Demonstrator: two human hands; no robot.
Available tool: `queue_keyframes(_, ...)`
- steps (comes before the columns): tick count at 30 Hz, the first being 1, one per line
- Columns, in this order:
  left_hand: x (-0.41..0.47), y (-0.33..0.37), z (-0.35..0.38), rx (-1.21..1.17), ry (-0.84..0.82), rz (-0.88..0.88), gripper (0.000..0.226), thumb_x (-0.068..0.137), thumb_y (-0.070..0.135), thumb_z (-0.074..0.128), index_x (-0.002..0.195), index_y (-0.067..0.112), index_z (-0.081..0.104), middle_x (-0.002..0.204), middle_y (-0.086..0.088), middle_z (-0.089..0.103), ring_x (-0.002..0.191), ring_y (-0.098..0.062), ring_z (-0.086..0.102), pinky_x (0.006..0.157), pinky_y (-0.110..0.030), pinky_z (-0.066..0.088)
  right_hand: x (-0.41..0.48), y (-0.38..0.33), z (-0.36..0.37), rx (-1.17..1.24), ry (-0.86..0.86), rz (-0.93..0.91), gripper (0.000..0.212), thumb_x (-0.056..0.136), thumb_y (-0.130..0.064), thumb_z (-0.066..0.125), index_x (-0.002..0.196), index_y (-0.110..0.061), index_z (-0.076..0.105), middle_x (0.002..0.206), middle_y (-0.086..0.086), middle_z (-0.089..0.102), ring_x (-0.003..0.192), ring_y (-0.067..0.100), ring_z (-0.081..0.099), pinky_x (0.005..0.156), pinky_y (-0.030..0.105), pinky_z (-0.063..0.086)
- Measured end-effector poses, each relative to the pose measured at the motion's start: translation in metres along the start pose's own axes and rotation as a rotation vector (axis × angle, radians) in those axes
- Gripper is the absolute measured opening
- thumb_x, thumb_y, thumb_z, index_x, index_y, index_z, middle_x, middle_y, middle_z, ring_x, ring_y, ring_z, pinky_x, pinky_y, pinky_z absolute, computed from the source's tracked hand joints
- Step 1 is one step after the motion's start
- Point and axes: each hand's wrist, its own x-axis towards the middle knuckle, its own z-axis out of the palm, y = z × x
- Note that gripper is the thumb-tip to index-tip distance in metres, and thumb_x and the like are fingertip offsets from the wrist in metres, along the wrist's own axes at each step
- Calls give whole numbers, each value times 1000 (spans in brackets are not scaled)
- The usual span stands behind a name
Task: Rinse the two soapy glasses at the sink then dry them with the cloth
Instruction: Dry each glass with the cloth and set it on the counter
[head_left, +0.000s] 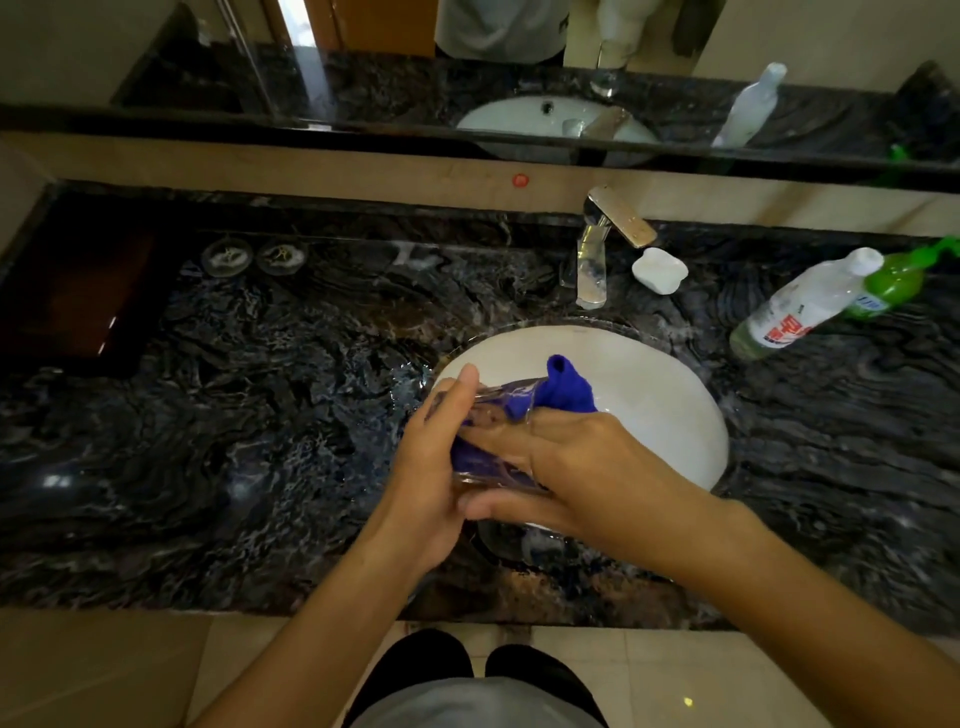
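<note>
A clear glass (498, 410) lies on its side above the left part of the white sink (654, 395). My left hand (431, 467) grips it from the left, around its base. A blue cloth (569, 389) is stuffed into the glass and bulges out of its mouth. My right hand (566, 462) has fingers pushed into the glass with the cloth. A second clear glass (524, 543) stands on the counter at the sink's near rim, partly hidden under my right forearm.
The chrome tap (592, 260) rises behind the sink, with a white soap dish (658, 270) beside it. A clear bottle (800, 306) and a green bottle (891, 283) lie at the right. Two round coasters (254, 256) sit far left on the dark marble counter (234, 415).
</note>
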Motion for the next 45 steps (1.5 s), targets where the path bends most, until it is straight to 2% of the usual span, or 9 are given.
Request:
queue_keyframes(4,0,-18,-5,67,11,300,51,94,49,64,100,-1,55,83,-10,65,74,-22,63,66,-32,54,2,-12,-3,328,85,185,37,93,-48,68,125,-29,72,108,-22,72,95,-14,62,80,5,44)
queue_keyframes(10,1,-19,-25,522,-94,837,51,99,62,49,107,13,59,86,-6,63,68,-29,61,58,-39,51,-5,-25,2,1272,74,455,34,91,-4,73,124,-10,73,117,5,77,107,19,74,91,29,56)
queue_keyframes(17,-5,15,-9,240,-107,-40,52,89,57,65,102,8,62,72,-5,64,54,-18,59,43,-27,42,-7,-4,7,167,154,-14,44,87,-29,81,128,-18,71,121,-5,75,110,4,69,93,23,56)
queue_keyframes(26,7,-10,-36,730,-162,996,45,104,52,45,103,11,61,91,-7,66,80,-27,65,68,-42,52,-5,-24,20,1391,231,433,26,92,-21,64,109,-8,79,110,9,78,100,21,74,86,29,58)
queue_keyframes(33,0,13,-13,208,-53,-58,44,88,51,67,99,9,61,79,-2,71,71,-19,68,64,-34,52,-1,-5,14,172,192,-59,43,88,-35,77,127,-17,72,121,-4,75,111,6,69,94,24,56)
queue_keyframes(37,-6,-1,-22,417,-35,550,30,102,39,54,92,11,58,77,0,63,69,-14,61,63,-28,49,3,-17,22,513,262,140,30,90,-28,77,117,-17,77,112,-6,78,102,8,73,87,32,59)
queue_keyframes(40,2,-5,-44,640,-124,938,30,102,38,51,103,9,60,90,-6,65,79,-25,65,67,-40,53,4,-36,28,1208,250,375,24,93,-17,67,112,-7,76,108,6,79,98,16,75,86,29,59)
queue_keyframes(43,8,-3,-56,702,-203,1045,46,105,51,44,107,7,60,96,-15,64,85,-36,64,72,-49,52,6,-47,31,1609,241,508,32,90,-16,64,118,-5,74,117,14,76,102,20,73,89,27,57)
queue_keyframes(45,5,2,-57,680,-161,922,40,105,48,45,108,12,61,98,-7,66,87,-28,66,75,-41,54,9,-47,29,1343,257,449,32,90,-14,70,121,-10,73,113,8,77,98,16,74,85,25,57)
